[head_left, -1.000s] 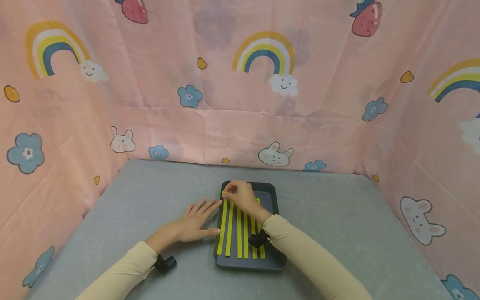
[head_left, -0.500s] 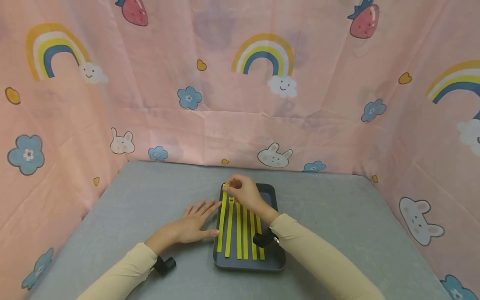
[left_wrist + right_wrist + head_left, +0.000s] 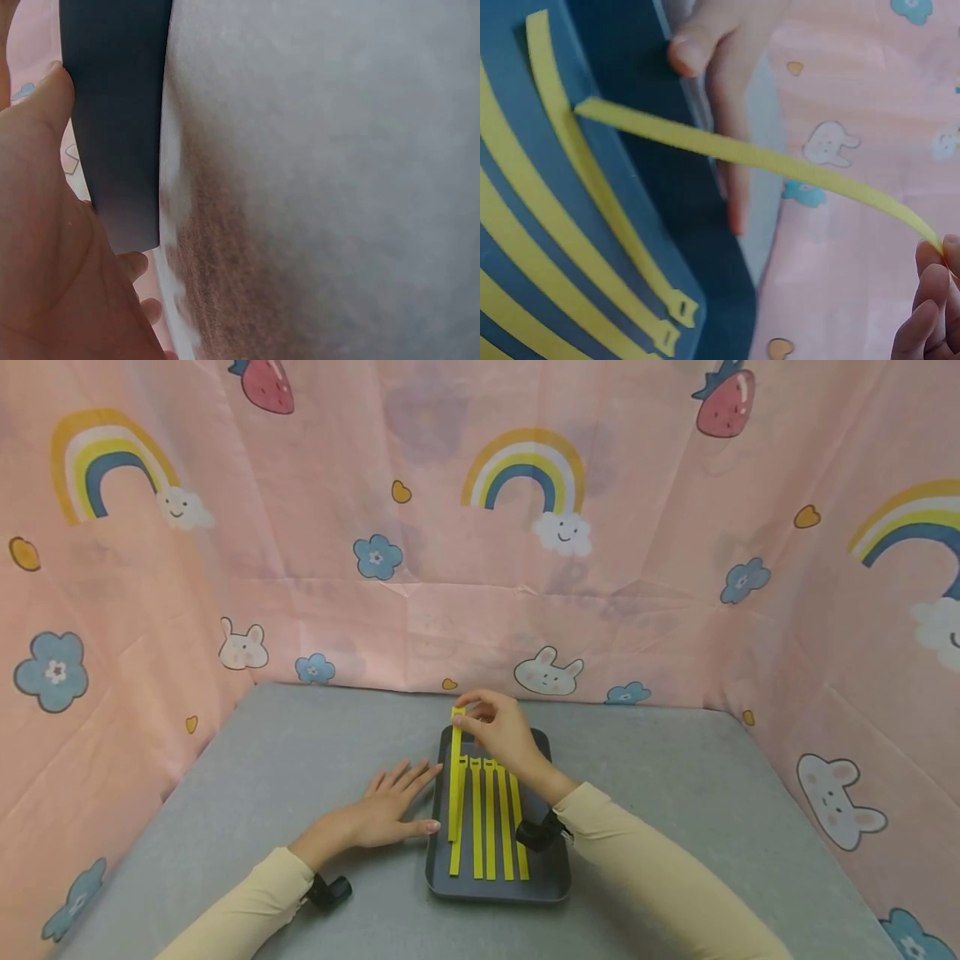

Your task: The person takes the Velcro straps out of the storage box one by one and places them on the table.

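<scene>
My right hand [image 3: 504, 733] pinches the slotted head end of a yellow hook-and-loop cable tie [image 3: 454, 777] between thumb and fingers, over the far left of a dark tray [image 3: 547, 887]. In the right wrist view the tie [image 3: 810, 174] slants and bends slightly, its tail end overlapping another tie in the tray. Several matching ties [image 3: 477, 827] lie side by side in the tray, slotted heads at the far end. My left hand [image 3: 386, 810] has its fingers spread beside the tray's left edge; in the left wrist view its thumb is at the tray's outer wall [image 3: 112, 135].
The tray stands on a grey table [image 3: 675, 827]. A pink printed cloth [image 3: 450, 627] hangs around the back and both sides. Black wrist cameras sit on both wrists, the right camera [image 3: 536, 833] over the tray's right side.
My right hand has lifted the leftmost tie by its head and moved up and slightly right. The tie's tail has shifted up the tray. My left hand has stayed put.
</scene>
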Motion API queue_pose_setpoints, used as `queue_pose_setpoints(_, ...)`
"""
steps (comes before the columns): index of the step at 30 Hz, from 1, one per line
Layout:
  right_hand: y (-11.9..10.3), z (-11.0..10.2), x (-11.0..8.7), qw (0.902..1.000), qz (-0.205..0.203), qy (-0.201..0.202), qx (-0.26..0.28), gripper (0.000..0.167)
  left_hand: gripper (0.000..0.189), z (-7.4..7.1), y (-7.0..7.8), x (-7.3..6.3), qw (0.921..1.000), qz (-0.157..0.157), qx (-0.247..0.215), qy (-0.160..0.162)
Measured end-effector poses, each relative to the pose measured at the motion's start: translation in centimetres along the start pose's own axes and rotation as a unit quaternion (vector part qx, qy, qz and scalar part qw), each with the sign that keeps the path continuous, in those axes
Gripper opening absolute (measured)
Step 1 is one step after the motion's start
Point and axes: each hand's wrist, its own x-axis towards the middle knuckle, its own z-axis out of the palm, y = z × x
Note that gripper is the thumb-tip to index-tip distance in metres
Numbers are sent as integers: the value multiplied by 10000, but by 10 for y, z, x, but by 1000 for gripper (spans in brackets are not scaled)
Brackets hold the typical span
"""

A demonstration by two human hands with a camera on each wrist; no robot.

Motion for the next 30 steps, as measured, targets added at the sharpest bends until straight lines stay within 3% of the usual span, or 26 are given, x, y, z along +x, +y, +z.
queue_pose_setpoints(10, -22, -16, 2, 9988, -266, 156, 376, 19, 87, 0, 1, -1, 9999, 16, -107, 21)
queue_pose_setpoints(18, -26, -35, -3, 9980, -382, 330, 372, 22, 86, 1, 1, -1, 9997, 139, -196, 99)
queue_pose_setpoints(30, -26, -68, -17, 9996, 114, 211, 152, 29, 86, 0, 1, -2, 9997, 94, -219, 59)
